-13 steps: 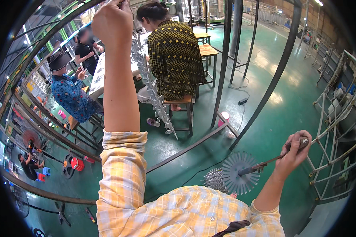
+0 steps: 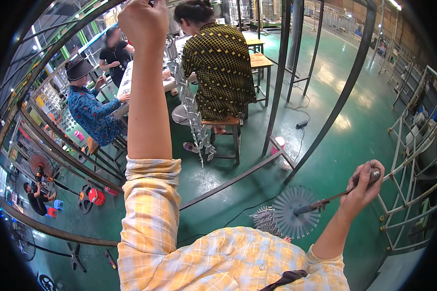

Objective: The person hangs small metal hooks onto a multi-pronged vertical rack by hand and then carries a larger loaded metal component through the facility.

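My left hand (image 2: 144,22) is raised at the top edge, its fingers closed; what they grip is cut off by the picture's rim. Just right of that forearm hangs a long strand of silvery, leaf-like metal pieces (image 2: 190,109); I cannot tell whether my hand holds its top. Low at the right, my right hand (image 2: 361,186) is wrapped round the rounded brown end of a bar (image 2: 332,198). This bar runs left to a grey tube at the middle of a round, spoked grey disc (image 2: 298,209). Beside the disc are more clustered silvery pieces (image 2: 266,219).
Dark metal frame bars (image 2: 332,114) surround me. Ahead, a person in a yellow-patterned black top (image 2: 216,72) sits on a wooden stool (image 2: 226,123) at a white table (image 2: 126,82); two others are across it. A cable (image 2: 301,125) and pink bucket (image 2: 278,145) are on the green floor.
The silvery strand swings, its lower end now further left and bunched. Both my hands keep nearly the same pose. The person in blue lowers a hand to the table.
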The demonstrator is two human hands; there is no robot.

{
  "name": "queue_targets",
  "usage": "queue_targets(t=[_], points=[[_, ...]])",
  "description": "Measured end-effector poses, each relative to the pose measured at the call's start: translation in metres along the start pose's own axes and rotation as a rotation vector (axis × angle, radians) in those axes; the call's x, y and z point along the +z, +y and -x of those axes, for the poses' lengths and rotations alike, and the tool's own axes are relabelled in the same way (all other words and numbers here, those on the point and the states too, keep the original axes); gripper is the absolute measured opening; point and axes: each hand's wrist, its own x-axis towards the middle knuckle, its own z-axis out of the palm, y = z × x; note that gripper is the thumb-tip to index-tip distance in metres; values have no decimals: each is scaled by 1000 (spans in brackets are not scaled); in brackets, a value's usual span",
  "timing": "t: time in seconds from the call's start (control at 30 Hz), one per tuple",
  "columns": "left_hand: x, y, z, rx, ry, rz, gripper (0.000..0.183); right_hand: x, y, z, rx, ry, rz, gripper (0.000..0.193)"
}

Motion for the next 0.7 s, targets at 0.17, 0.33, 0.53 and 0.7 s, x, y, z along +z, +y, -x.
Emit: queue_targets(t=[0.17, 0.33, 0.53, 0.7], points=[[1, -5, 1, 106, -15, 17, 11, 0, -1, 0, -6, -3, 5, 11], [-6, -25, 13, 206, -137, 278, 17, 4, -6, -1, 1, 19, -10, 12], [-18, -31, 83, -145, -419, 691, 10, 7, -10, -2, -12, 36, 12, 12], [-20, -41, 179, -386, -659, 891, 9, 5, -10, -3, 1, 42, -2, 13]])
